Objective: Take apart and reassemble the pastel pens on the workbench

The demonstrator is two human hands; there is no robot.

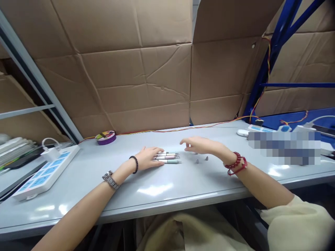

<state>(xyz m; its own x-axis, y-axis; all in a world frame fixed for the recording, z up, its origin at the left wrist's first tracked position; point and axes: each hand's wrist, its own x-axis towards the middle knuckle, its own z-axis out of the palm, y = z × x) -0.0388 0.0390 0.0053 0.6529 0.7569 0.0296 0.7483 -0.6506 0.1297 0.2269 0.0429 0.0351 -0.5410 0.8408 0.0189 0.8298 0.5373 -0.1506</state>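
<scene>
Several slim mechanical pencils (171, 161) lie side by side on the grey table, their metal tips pointing right. Over their left ends rests my left hand (149, 158), palm down with the fingers spread and touching them; the covered ends are hidden. My right hand (197, 143) hovers to the right of the tips, its fingers apart and bent loosely downward, holding nothing that I can see. Below it on the table stand small grey cone-shaped pieces (206, 158), one of them partly hidden by the hand.
A purple roll of tape (105, 137) lies at the back left. A white power strip (49, 170) runs along the left side. Cables and chargers (305, 128) crowd the right end. A thin red-yellow wire (167, 130) follows the back edge, before a cardboard wall (146, 69).
</scene>
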